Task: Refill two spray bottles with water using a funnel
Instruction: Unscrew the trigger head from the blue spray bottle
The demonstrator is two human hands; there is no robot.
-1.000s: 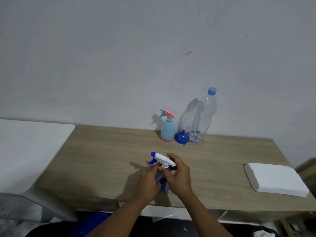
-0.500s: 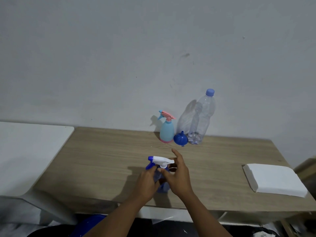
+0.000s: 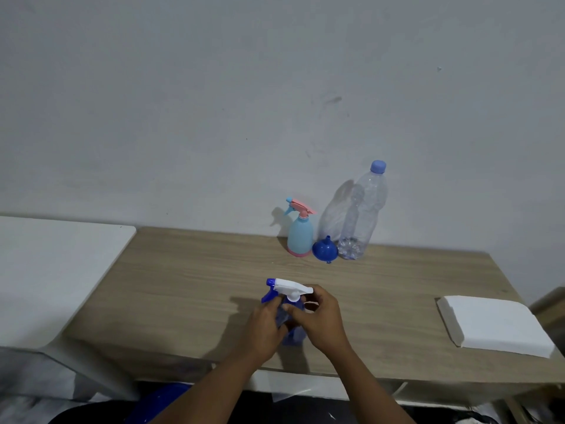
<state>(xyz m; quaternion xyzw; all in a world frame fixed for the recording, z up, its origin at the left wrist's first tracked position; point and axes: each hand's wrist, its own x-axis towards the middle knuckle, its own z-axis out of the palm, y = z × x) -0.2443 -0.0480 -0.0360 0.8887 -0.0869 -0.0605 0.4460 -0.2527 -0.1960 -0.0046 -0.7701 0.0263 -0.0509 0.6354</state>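
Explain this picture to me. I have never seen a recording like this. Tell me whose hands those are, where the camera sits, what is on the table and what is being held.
There is no machine here. A person works with bare hands, and the only camera is worn on their head, looking forward and down. That is why both arms come in from the bottom edge.

The left hand grips the body of a blue spray bottle standing on the wooden table. The right hand pinches the collar under the bottle's white trigger head, probably to unscrew it.

Near the wall stand a light blue spray bottle with a pink trigger, a blue funnel and a clear plastic bottle with a blue cap. A white folded pad lies at the right end of the table.
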